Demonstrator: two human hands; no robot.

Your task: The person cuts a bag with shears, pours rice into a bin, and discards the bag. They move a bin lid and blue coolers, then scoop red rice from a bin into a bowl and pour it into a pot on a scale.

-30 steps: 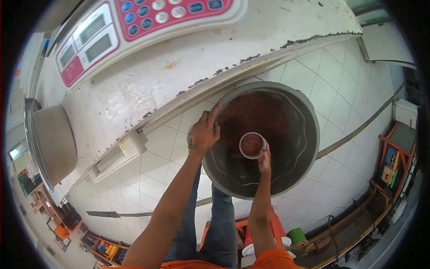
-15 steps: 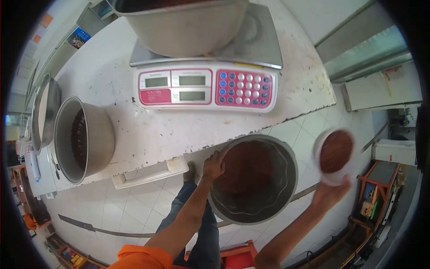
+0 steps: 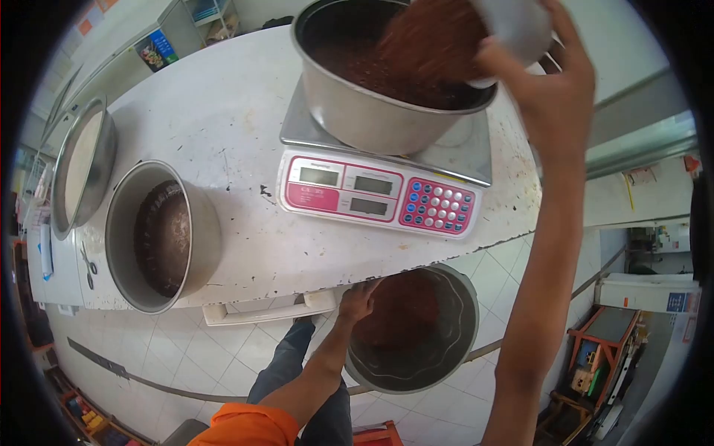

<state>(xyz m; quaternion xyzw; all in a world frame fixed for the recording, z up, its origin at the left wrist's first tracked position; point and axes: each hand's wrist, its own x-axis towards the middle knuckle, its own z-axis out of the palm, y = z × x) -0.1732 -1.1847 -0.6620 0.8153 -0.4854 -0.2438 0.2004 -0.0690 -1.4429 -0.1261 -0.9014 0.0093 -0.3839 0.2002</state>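
My right hand (image 3: 554, 93) grips a pale bowl (image 3: 520, 28), tipped over the metal pot (image 3: 372, 119) on the scale. Reddish-brown powder (image 3: 428, 41) spills from the bowl into that pot, blurred by motion. The pot stands on the steel plate of a white and pink digital scale (image 3: 305, 197); its display digits are unreadable. Down by the table edge, my left hand (image 3: 358, 301) closes on the rim of a large grey tub (image 3: 462, 334). More reddish-brown powder lies inside the tub, mostly at its left side.
At the table's left stand a second metal pot (image 3: 204, 245) with dark brown contents and a steel bowl (image 3: 105, 160) of pale material. Scissors (image 3: 89, 267) lie near them. The white table (image 3: 245, 178) has a chipped front edge. An orange-framed rack (image 3: 606, 334) is at right.
My right hand has swung up and leftward with the powder-filled bowl, from beside the tub to above the pot on the scale, and tipped it. My left hand stays on the tub rim.
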